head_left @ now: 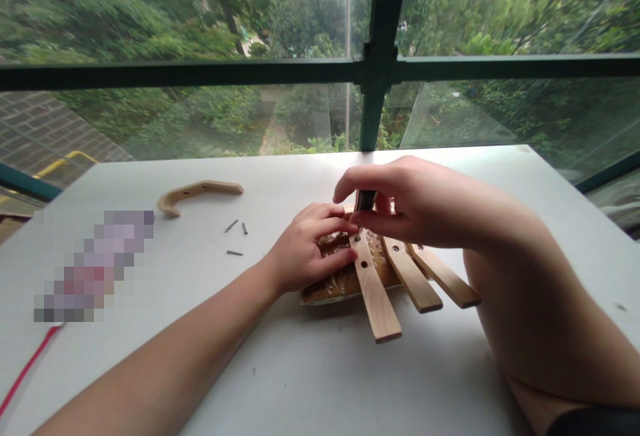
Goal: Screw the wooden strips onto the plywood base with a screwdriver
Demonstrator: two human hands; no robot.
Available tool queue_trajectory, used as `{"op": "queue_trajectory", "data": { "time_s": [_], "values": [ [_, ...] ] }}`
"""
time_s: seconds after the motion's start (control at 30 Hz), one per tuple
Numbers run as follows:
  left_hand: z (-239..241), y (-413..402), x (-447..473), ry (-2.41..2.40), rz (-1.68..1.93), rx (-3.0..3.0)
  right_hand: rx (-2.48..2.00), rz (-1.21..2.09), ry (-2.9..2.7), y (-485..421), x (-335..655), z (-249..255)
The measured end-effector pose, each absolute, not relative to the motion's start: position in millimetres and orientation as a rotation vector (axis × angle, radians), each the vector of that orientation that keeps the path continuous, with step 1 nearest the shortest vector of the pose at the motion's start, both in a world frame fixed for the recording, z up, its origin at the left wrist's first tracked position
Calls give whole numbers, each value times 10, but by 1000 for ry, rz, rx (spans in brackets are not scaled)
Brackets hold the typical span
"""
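My right hand (400,199) is closed around the dark handle of a screwdriver (366,201), held upright over the nearest-left wooden hook (379,299). The screwdriver's tip is mostly hidden by my fingers, close to the hook's upper hole. My left hand (310,246) grips that same hook, thumb and fingers pressed at its left edge. Beneath the hook lies a brown, plastic-wrapped board (330,283). Two more wooden hooks, a middle one (415,283) and a right one (447,276), sit on the board with dark screws showing in them.
A loose curved wooden hook (205,187) lies at the back left of the white table (210,369). Several screws (235,253) are scattered in front of it. A blurred-out object (100,263) with a red cord (27,366) lies at left. Windows stand behind the table.
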State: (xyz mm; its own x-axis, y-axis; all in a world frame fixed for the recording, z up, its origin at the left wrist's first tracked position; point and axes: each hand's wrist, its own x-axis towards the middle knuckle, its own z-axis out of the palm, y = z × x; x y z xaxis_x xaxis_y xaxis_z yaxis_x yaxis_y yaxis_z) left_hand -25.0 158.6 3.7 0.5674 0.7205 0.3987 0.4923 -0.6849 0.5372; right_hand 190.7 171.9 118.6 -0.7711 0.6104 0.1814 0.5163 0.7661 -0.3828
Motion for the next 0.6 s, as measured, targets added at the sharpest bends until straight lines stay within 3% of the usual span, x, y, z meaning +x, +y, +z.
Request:
{"op": "queue_trajectory", "data": {
  "time_s": [0.17,0.4,0.6],
  "values": [
    [47,1576,-251,993,881,2416,-724,437,-2688,1719,1892,1183],
    [56,1577,-249,976,883,2417,-801,657,-2749,1668,1946,1244],
    [32,1585,-262,985,868,2432,-903,488,-2725,1689,1992,1253]
  ]
}}
